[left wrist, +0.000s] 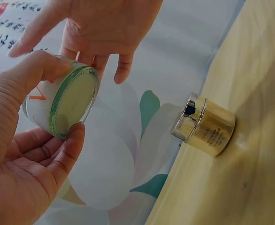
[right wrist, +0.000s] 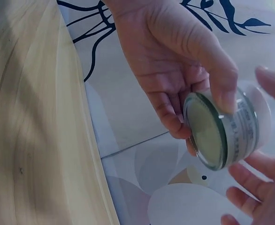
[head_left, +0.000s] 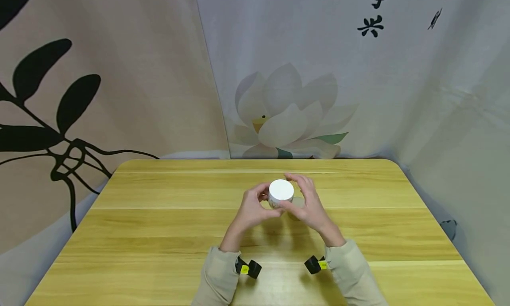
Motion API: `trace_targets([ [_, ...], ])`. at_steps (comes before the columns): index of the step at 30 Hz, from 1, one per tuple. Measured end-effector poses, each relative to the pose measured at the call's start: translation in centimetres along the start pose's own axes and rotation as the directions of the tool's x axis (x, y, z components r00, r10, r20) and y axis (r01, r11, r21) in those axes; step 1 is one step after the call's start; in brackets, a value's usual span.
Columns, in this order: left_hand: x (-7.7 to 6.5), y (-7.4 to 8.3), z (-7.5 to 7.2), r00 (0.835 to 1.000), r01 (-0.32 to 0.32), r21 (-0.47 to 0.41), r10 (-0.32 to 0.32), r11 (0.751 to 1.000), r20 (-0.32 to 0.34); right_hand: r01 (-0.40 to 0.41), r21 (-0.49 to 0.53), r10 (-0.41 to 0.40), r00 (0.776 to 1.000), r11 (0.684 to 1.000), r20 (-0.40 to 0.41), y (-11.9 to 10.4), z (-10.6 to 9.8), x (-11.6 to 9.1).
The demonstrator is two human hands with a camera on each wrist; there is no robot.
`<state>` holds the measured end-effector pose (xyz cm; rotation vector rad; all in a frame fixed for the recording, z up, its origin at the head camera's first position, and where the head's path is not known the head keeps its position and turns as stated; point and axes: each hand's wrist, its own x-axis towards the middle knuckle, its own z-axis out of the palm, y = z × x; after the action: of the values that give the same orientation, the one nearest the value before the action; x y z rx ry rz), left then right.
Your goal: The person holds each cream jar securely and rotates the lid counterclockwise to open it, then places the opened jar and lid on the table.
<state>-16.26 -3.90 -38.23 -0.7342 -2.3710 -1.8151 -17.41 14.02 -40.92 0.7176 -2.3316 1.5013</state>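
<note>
A gold-coloured jar [left wrist: 207, 127] stands upright on the yellowish wooden table [head_left: 151, 253].

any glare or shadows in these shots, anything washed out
Head view: the white jar has a washed-out top, and soft shadows fall on the table; left wrist view: the gold jar shows shiny reflections; right wrist view: a broad dark shadow on the table.

Jar [head_left: 281, 191] in left hand [head_left: 254, 205] above table [head_left: 151, 253], right hand [head_left: 312, 211] alongside; second container [left wrist: 208, 125] on table below; backdrop [head_left: 311, 36] behind.
</note>
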Motion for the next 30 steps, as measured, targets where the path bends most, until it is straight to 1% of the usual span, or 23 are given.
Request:
trace_targets([
  [3, 0.0, 0.0, 0.0, 1.0, 0.008, 0.001, -0.008, 1.0, 0.0, -0.065, -0.022, 0.064, 0.997, 0.998, -0.044, -0.6, 0.2, 0.1],
  [4, 0.0, 0.1, 0.0, 1.0, 0.011, 0.0, -0.011, 1.0, 0.0, -0.077, -0.025, 0.075, 0.996, 0.997, -0.055, -1.3, 0.2, 0.2],
  [7, 0.0, 0.1, 0.0, 1.0, 0.018, 0.003, -0.018, 1.0, -0.001, -0.09, -0.026, 0.088, 0.994, 0.996, -0.07, -3.1, 0.1, 0.4],
  [10, 0.0, 0.2, 0.0, 1.0, 0.012, 0.014, -0.012, 1.0, -0.004, -0.08, -0.021, 0.079, 0.995, 0.997, -0.055, -4.7, -0.3, 0.5],
  [13, 0.0, 0.2, 0.0, 1.0, -0.004, 0.023, 0.004, 1.0, -0.008, -0.05, 0.001, 0.05, 0.998, 0.999, -0.024, -4.4, -0.4, 0.4],
  [16, 0.0, 0.1, 0.0, 1.0, -0.014, 0.024, 0.014, 1.0, -0.006, 0.004, 0.032, -0.004, 1.0, 0.999, 0.008, -2.7, -0.3, 0.2],
  [19, 0.0, 0.0, 0.0, 1.0, -0.023, 0.021, 0.023, 1.0, -0.004, 0.048, 0.04, -0.048, 0.999, 0.998, 0.02, -1.0, -0.1, 0.1],
  [20, 0.0, 0.0, 0.0, 1.0, -0.025, 0.023, 0.025, 0.999, -0.004, 0.042, 0.042, -0.043, 0.999, 0.998, 0.018, -0.5, 0.0, 0.0],
  [23, 0.0, 0.1, 0.0, 1.0, -0.02, 0.025, 0.02, 0.999, -0.005, -0.037, 0.025, 0.037, 0.999, 0.999, -0.005, -2.2, -0.1, 0.1],
  [25, 0.0, 0.1, 0.0, 1.0, -0.013, 0.025, 0.013, 1.0, -0.006, -0.104, 0.017, 0.104, 0.994, 0.994, -0.028, -3.6, -0.1, 0.2],
  [27, 0.0, 0.2, 0.0, 1.0, -0.004, 0.02, 0.004, 1.0, -0.004, -0.142, 0.004, 0.142, 0.989, 0.99, -0.049, -4.8, -0.2, 0.3],
  [30, 0.1, 0.2, 0.0, 1.0, -0.007, 0.015, 0.007, 1.0, -0.006, -0.126, -0.007, 0.126, 0.99, 0.992, -0.062, -3.2, 0.1, 0.3],
])
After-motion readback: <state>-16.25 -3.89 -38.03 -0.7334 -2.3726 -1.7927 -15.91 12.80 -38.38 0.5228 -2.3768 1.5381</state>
